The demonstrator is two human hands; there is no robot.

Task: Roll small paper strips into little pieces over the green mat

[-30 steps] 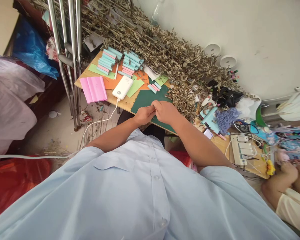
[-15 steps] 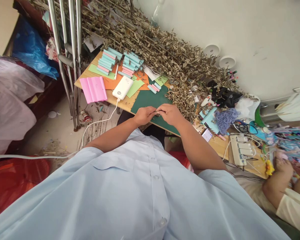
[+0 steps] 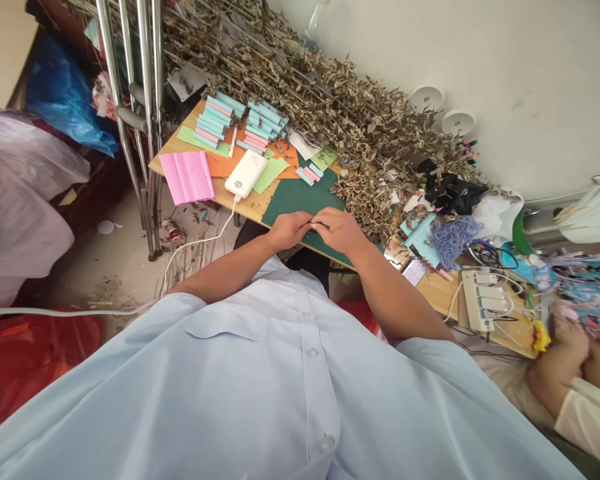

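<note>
My left hand and my right hand meet at the fingertips over the front edge of a dark green mat. Both are closed in a pinch on something small and dark, mostly covered by the fingers, whose kind I cannot make out. Just beyond my right hand, crumbled dried leaves lie heaped on the mat. Three short paper rolls, blue and pink, rest at the mat's back edge.
Stacks of blue and pink paper rolls, a white power bank with a cable, and pink paper occupy the table's left. Long dried stalks lie behind. Crutches stand left; a power strip and another person's arm are right.
My fingers have shifted very slightly against each other, still pinched together in the same place. The view has moved a little; the things on the table stay as they were.
</note>
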